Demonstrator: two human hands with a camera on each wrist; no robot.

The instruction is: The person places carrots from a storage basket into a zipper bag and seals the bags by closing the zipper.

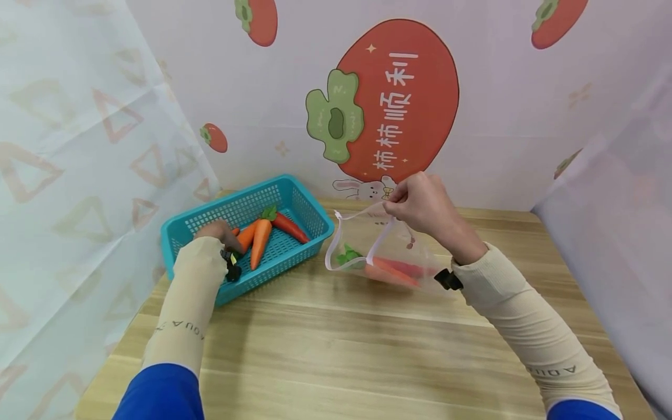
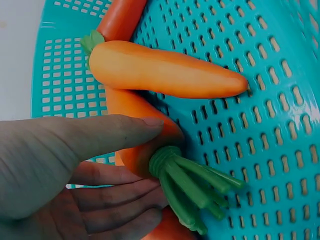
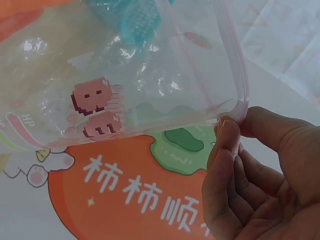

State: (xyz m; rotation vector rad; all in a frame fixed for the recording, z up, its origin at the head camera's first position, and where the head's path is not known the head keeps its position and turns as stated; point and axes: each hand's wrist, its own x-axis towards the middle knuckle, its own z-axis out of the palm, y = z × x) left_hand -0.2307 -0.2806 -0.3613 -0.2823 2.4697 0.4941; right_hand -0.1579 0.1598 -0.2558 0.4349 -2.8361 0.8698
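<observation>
My left hand (image 1: 219, 234) reaches into the blue plastic basket (image 1: 294, 256). In the left wrist view its thumb lies over an orange carrot (image 2: 137, 107) with a cut green stem, and the fingers curl under the other side. Across that one lies a second carrot (image 2: 165, 72). My right hand (image 1: 422, 204) pinches the upper rim of a clear zip bag (image 1: 383, 236), holding its mouth apart towards the basket. Inside the bag are an orange carrot (image 1: 391, 274) and a red vegetable (image 1: 406, 267), with green leaves near the opening.
A red pepper-like vegetable (image 1: 291, 226) with green leaves lies at the basket's right end. Both basket and bag rest on a wooden table (image 1: 325, 350). Printed sheets (image 1: 504, 116) stand behind and along both sides.
</observation>
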